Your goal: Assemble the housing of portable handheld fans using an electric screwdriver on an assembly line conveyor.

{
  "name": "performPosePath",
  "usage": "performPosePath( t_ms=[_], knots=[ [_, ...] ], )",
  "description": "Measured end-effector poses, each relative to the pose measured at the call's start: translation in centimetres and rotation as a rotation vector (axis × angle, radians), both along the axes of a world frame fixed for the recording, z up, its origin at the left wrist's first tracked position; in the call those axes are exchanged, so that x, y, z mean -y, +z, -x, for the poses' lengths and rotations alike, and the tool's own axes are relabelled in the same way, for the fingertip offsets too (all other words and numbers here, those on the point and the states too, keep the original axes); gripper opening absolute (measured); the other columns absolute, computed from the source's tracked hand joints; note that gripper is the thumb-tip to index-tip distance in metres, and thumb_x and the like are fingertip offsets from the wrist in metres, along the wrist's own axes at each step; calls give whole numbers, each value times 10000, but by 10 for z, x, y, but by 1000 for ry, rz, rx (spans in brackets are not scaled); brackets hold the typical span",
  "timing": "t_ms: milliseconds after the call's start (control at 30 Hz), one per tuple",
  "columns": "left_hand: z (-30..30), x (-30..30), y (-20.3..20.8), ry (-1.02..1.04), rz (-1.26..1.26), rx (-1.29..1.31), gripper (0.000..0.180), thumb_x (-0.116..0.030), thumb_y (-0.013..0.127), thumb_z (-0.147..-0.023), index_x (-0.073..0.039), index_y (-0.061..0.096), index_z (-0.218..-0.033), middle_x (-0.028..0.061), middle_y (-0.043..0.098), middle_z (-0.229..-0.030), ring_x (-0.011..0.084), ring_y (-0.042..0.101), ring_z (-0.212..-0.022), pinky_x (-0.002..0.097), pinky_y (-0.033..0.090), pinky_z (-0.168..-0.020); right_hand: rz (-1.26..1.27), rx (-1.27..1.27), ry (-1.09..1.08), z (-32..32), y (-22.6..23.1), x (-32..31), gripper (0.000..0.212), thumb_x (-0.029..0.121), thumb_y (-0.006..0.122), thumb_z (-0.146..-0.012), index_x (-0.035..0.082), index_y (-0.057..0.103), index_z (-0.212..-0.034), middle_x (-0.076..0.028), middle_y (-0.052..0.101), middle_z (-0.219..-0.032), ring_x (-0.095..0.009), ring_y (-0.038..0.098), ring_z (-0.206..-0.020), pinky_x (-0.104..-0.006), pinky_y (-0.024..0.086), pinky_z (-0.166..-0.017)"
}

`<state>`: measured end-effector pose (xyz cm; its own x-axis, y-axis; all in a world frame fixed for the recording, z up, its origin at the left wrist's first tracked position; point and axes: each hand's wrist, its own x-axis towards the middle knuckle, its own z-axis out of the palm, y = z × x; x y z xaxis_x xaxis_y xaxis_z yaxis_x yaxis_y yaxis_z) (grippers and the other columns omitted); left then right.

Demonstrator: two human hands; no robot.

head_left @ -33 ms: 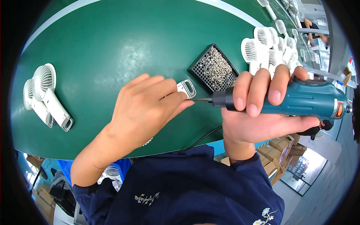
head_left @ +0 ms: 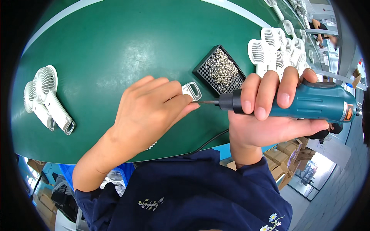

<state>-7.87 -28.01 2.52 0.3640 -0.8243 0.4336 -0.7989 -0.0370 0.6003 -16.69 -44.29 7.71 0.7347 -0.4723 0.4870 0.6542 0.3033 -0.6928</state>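
The left hand (head_left: 152, 104) is curled over a white handle piece (head_left: 191, 91), thumb and index finger drawn together at its near edge; the hand hides most of the piece, and the exact grip cannot be told. The looped end of the piece projects just beyond the left fingertips. The right hand (head_left: 254, 129) is wrapped around a teal electric screwdriver (head_left: 308, 104), fingers over the top of the black collar and body, palm beneath, thumb extended along the underside. The bit (head_left: 207, 102) points leftward from the right hand and meets the left thumb and index finger; its tip is hidden there. A black tray (head_left: 200, 71) of metal screws (head_left: 223, 71) lies beyond and between the hands. Two white fans (head_left: 44, 86) lie well left of the left hand; a cluster of white fans (head_left: 269, 38) lies beyond the right hand
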Motion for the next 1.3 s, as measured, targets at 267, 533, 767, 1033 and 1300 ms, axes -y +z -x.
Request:
performPosePath(
  t_ms=[267,533,767,1033,1300],
  knots=[
    [-1,0,0,-41,-17,-34,148,-152,766,-727,-64,670,-798,21,517,-684,192,507,-585,337,374,-539,-109,-17,-37,-2,-5,-1,727,723,355,-909,81,448,-1238,-3,488,-801,-110,445,-494,-276,407,-418],
    [-2,1,3,-117,-35,-141,282,-174,782,-703,-44,679,-931,57,573,-813,228,562,-711,348,449,-631,-197,-57,-128,0,-15,2,681,702,339,-929,84,488,-1171,9,477,-767,-84,411,-472,-249,372,-410],
    [3,0,3,-25,-239,-70,574,-127,804,-653,-36,584,-1176,107,554,-1081,284,574,-926,374,491,-756,270,2,65,20,-17,2,844,769,495,-813,121,434,-1349,-63,541,-849,-220,517,-541,-374,441,-476],
    [4,-2,1,-20,-267,-137,549,-91,791,-673,-16,581,-1174,99,558,-1082,290,583,-917,371,506,-757,262,-20,98,14,-22,1,888,807,483,-783,120,432,-1343,-60,527,-825,-215,513,-535,-374,439,-472],
    [4,-2,2,-22,-269,-132,543,-87,790,-674,-16,583,-1170,94,558,-1084,288,585,-913,370,506,-752,224,-9,39,13,-19,-5,885,812,474,-783,114,441,-1327,-56,522,-813,-208,501,-521,-367,434,-463]
  ],
)
